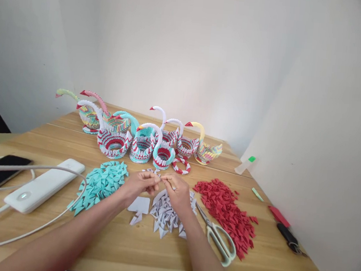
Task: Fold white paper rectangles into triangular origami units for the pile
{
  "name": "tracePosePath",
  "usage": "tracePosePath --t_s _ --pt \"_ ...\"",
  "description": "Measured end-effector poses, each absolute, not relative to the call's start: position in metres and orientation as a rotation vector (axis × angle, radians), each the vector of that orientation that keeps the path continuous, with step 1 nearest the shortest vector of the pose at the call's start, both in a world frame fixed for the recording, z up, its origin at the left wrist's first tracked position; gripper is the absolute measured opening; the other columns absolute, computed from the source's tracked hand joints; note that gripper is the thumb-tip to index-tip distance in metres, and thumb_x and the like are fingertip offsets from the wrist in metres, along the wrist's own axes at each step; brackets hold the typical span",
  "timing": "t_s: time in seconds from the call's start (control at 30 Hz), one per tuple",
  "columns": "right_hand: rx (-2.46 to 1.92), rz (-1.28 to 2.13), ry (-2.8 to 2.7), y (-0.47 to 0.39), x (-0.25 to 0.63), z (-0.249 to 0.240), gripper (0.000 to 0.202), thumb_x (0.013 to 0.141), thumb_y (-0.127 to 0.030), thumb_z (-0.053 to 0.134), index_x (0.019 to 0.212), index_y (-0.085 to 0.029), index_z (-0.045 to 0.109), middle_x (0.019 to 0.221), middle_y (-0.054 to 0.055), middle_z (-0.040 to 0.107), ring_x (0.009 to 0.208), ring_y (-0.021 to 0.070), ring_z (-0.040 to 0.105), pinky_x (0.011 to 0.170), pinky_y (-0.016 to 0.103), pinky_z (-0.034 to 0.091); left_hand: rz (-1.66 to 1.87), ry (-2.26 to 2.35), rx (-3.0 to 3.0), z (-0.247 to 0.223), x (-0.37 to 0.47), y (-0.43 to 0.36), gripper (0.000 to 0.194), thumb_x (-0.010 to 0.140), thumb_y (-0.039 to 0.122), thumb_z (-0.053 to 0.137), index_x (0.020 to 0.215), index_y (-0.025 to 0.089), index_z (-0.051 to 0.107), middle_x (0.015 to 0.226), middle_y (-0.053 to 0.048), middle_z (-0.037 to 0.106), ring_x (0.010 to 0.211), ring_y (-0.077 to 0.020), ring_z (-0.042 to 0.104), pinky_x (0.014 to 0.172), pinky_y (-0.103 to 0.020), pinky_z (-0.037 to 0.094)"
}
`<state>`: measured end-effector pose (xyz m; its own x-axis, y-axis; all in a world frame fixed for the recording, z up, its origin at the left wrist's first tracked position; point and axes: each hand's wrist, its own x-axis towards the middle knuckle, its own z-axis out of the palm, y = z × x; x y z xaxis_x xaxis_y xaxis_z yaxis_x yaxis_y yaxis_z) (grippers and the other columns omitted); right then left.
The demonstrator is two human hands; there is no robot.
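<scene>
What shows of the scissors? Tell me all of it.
The scissors lie flat on the wooden table, with metal-looking gray blades that appear closed. The pale greenish-white looped handles look like plastic and point toward the person; the blades point away and leftward. They sit between the pale pieces and the red pile, beside the right forearm. Neither hand's grip is on them; contact with the piles is unclear.

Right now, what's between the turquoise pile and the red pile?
Head view, left to right: white card, pale folded-paper pile, then scissors beside the red pile. The left hand and right hand also show across that stretch.
</scene>
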<state>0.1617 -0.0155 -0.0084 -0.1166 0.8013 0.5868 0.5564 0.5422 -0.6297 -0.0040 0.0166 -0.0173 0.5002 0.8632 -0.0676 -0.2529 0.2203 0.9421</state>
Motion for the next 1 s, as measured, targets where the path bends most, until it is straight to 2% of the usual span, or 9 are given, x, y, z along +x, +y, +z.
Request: tracePosePath --t_s 0.13,0.27,0.43,0.6,0.83,1.0 --pt "-1.197 0.335 -1.789 -0.017 0.159 -0.010 0.017 0.089 -0.025 0.051 0.090 -0.020 0.067 0.088 0.005 0.068 0.084 0.0198 0.061 0.079 0.032 0.044 1.062 0.750 1.030 -0.016 -0.008 0.020 0.027 0.070 0.039 0.072 0.070 0.013 0.064 0.065 -0.002 0.064 0.052 -0.0104 0.054 0.055 -0.023 0.043" --pt "-1.160 0.432 -2.036 -0.021 0.154 -0.008 0.016 0.088 -0.028 0.055 0.095 -0.022 0.068 0.087 0.005 0.068 0.081 0.0194 0.059 0.078 0.031 0.042 1.188 0.824 0.948 -0.013 -0.012 0.026 0.023 0.071 0.035 0.070 0.070 0.014 0.062 0.063 0.000 0.062 0.052 -0.0092 0.053 0.055 -0.022 0.042" --pt "-0.963 0.581 -2.432 -0.027 0.149 -0.006 0.012 0.088 -0.030 0.060 0.091 -0.025 0.070 0.083 0.002 0.068 0.080 0.0184 0.059 0.078 0.030 0.038 1.181 0.816 0.949 -0.013 -0.012 0.024 0.022 0.072 0.033 0.069 0.068 0.014 0.061 0.062 0.000 0.062 0.052 -0.0089 0.052 0.055 -0.022 0.041" --pt "-0.811 0.646 -2.557 -0.032 0.143 -0.006 0.009 0.083 -0.033 0.065 0.087 -0.027 0.071 0.079 0.000 0.069 0.079 0.0175 0.060 0.078 0.029 0.037 1.178 0.804 0.962 -0.016 -0.011 0.023 0.021 0.072 0.033 0.069 0.071 0.014 0.062 0.063 -0.001 0.062 0.053 -0.0095 0.053 0.054 -0.022 0.042" --pt "-0.801 0.516 -2.774 -0.038 0.134 -0.010 0.013 0.075 -0.030 0.075 0.080 -0.022 0.067 0.081 -0.001 0.067 0.083 0.0167 0.060 0.082 0.029 0.036 1.166 0.811 0.970 -0.020 -0.010 0.025 0.023 0.071 0.036 0.070 0.071 0.014 0.064 0.062 -0.001 0.062 0.053 -0.0101 0.052 0.055 -0.023 0.041" --pt "-0.797 0.473 -2.831 -0.038 0.132 -0.014 0.012 0.078 -0.028 0.073 0.075 -0.020 0.065 0.078 -0.002 0.064 0.080 0.0145 0.058 0.082 0.028 0.035 1.156 0.800 0.970 -0.024 -0.009 0.026 0.024 0.071 0.036 0.071 0.071 0.013 0.064 0.062 -0.001 0.062 0.053 -0.0101 0.052 0.054 -0.023 0.041"
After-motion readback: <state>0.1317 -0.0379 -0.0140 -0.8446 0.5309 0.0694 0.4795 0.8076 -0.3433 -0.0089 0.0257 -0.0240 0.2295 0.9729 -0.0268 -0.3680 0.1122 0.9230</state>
